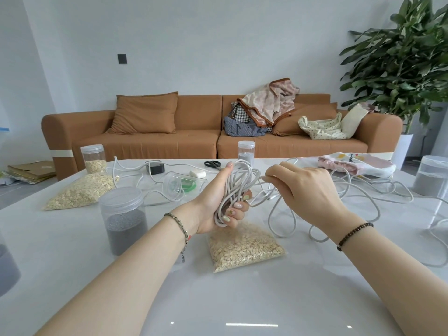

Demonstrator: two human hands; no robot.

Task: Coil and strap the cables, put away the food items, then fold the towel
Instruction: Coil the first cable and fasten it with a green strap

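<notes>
My left hand [218,202] grips a coil of white cable [238,180] held upright above the table. My right hand [308,187] pinches a strand of the same cable just right of the coil. The loose rest of the cable [363,190] sprawls in loops over the table to the right. A bag of oats [244,248] lies below my left hand, and a second oat bag [82,190] lies at the left. A pink and white towel [356,163] sits crumpled at the far right of the table.
Jars of grey grains stand at the front left [124,219], back middle [246,151] and right [431,178]; an oat jar [93,158] stands at the back left. Scissors [213,164], a black charger [156,167], white earbuds case [197,174] and a tipped clear jar with green straps [184,184] lie behind.
</notes>
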